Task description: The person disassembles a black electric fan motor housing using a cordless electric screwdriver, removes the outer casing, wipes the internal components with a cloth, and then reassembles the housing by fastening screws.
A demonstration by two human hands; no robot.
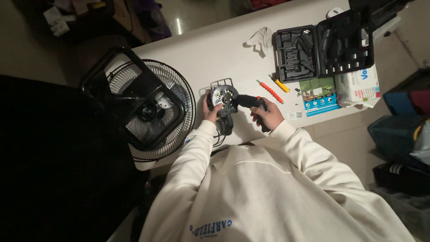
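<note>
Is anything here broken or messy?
The fan lies flat on the table, and its motor is out, steadied by the left hand. The right hand holds an electric screwdriver. A crumpled cloth lies nearby.

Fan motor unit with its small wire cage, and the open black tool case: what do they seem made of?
The round fan motor unit, steadied by the left hand, looks like bare metal: its face shines silvery and its thin cage wires glint. The open black moulded tool case looks like matt hard plastic, with shaped recesses and dull highlights. The right hand grips a dark power screwdriver, probably plastic-bodied.
</note>
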